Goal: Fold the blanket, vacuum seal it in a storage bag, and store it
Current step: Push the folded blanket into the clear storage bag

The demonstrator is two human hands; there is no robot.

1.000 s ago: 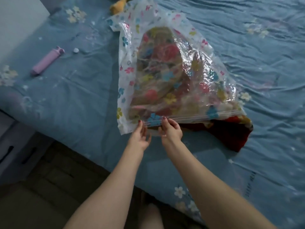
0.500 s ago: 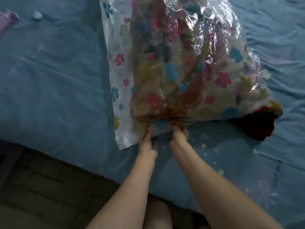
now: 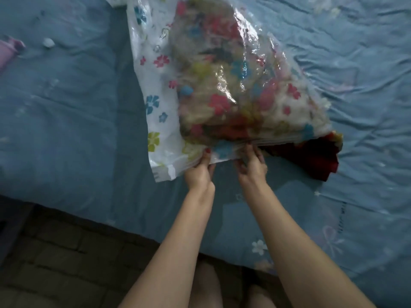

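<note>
Two hands at the mouth of a flowered storage bag on the bed.

Left hand and right hand sit close together, each pinching the bag's near edge; the blanket lies inside, its dark red end poking out at right onto the blue bedsheet.

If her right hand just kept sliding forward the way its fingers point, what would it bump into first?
Most likely the blanket bulging inside the storage bag. The right hand already pinches the bag's open edge, fingers pointing away from her into the bag. Depth is hard to judge.
</note>
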